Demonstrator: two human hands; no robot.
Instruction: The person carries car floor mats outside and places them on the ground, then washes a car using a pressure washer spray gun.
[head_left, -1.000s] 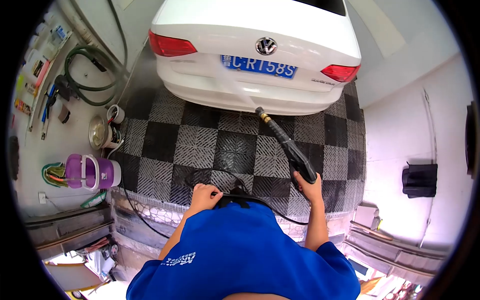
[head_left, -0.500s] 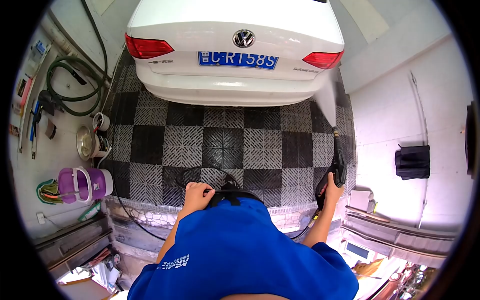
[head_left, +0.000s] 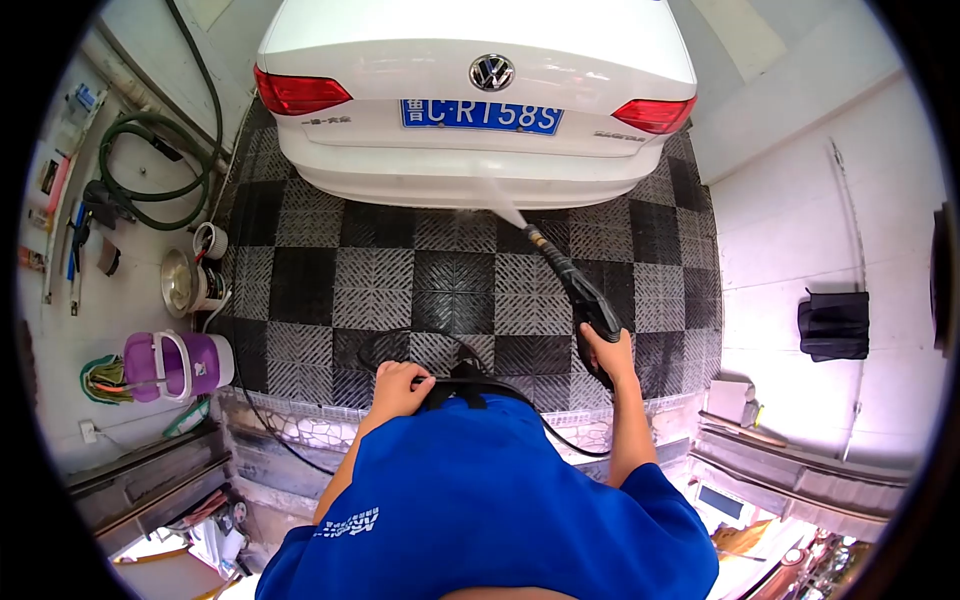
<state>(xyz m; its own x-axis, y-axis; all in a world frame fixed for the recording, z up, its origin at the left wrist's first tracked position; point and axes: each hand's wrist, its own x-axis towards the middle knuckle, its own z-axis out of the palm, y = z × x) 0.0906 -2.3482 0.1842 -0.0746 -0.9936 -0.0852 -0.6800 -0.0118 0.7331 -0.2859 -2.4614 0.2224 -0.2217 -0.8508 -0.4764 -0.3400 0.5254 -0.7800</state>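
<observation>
My right hand (head_left: 608,352) is wrapped round the grip of a black pressure washer gun (head_left: 575,285). Its nozzle points forward and left, and a white spray (head_left: 503,203) leaves the tip towards the rear bumper (head_left: 430,178) of a white car (head_left: 560,60). Near my waist, my left hand (head_left: 402,385) is closed on a black hose (head_left: 465,381) that runs across the front of my body. From there the hose curves round towards the gun on the right. The trigger is hidden by my fingers.
Black and grey checkered floor tiles (head_left: 455,280) lie between me and the car. A purple bucket (head_left: 205,362), a metal basin (head_left: 180,281) and a white pail (head_left: 211,241) stand along the left wall, below a coiled green hose (head_left: 105,165). A black cloth (head_left: 833,325) hangs on the right wall.
The gun in my right hand has swung left, from the bumper's right end to near its middle, carrying the spray along. My left hand stays at the hose.
</observation>
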